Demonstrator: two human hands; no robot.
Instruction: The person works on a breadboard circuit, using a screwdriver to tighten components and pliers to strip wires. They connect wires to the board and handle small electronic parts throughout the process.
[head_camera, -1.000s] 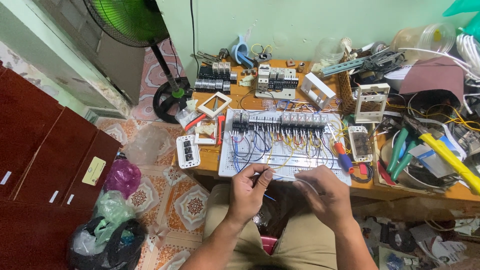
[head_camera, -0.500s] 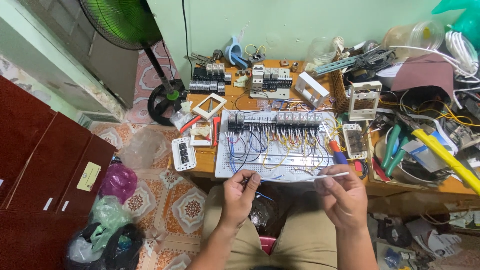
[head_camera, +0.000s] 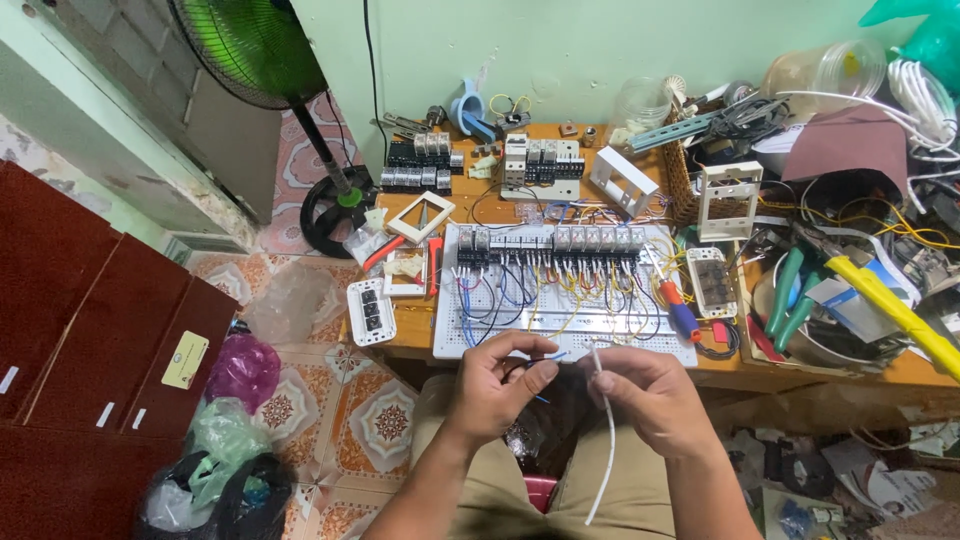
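Observation:
My left hand (head_camera: 497, 385) is closed on the end of a thin blue wire (head_camera: 551, 355) just in front of the table edge. My right hand (head_camera: 650, 392) pinches a white plastic tube (head_camera: 606, 440) that hangs down over my lap, its top end close to the blue wire. Both hands sit below a white perforated panel (head_camera: 520, 335) on the wooden table (head_camera: 410, 335), which carries a row of relays (head_camera: 560, 243) and blue and yellow wiring.
Breakers (head_camera: 540, 165), white switch frames (head_camera: 728, 200), a red-and-blue screwdriver (head_camera: 676, 308), green-handled pliers (head_camera: 790, 292) and tangled cables crowd the table's back and right. A green standing fan (head_camera: 262, 45), dark red cabinets (head_camera: 90, 330) and plastic bags (head_camera: 225, 470) fill the left floor.
My hands came together in front of the panel. The white tube, held sideways near the right hand before, now hangs down, with its top end close to the blue wire.

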